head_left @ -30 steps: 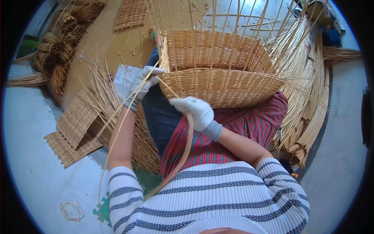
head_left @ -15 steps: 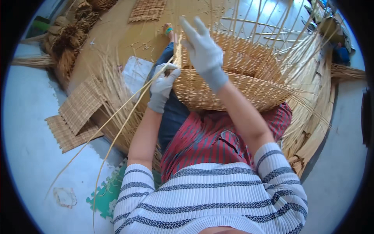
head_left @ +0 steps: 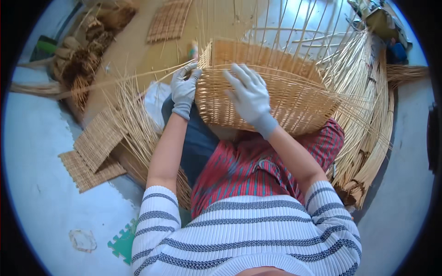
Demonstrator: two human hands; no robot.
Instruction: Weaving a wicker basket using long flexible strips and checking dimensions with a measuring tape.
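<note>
A partly woven wicker basket (head_left: 294, 103) rests against my lap, its front wall turned toward me and tall stakes (head_left: 276, 34) rising from the back wall. My left hand (head_left: 185, 89), in a pale glove with a grey cuff, is closed at the basket's left corner. Its fingers pinch long weaving strands (head_left: 152, 76), which trail off to the left. My right hand (head_left: 252, 94), gloved the same way, is slightly blurred in front of the front wall. Its fingers are stretched out and hold nothing; whether the palm touches the wicker I cannot tell.
Loose straw-coloured strands (head_left: 133, 124) lie left of my leg, beside woven square panels (head_left: 99, 140). Another panel (head_left: 169, 20) lies farther off. Large strand bundles (head_left: 363, 115) spread at the right. Dark dried fibre bundles (head_left: 83, 60) sit at the far left, a green foam mat piece (head_left: 122, 241) near left.
My right hand has come down from above the rim to the front wall. The strands in my left hand have swung from lower left to upper left. The basket has tipped its front wall toward me.
</note>
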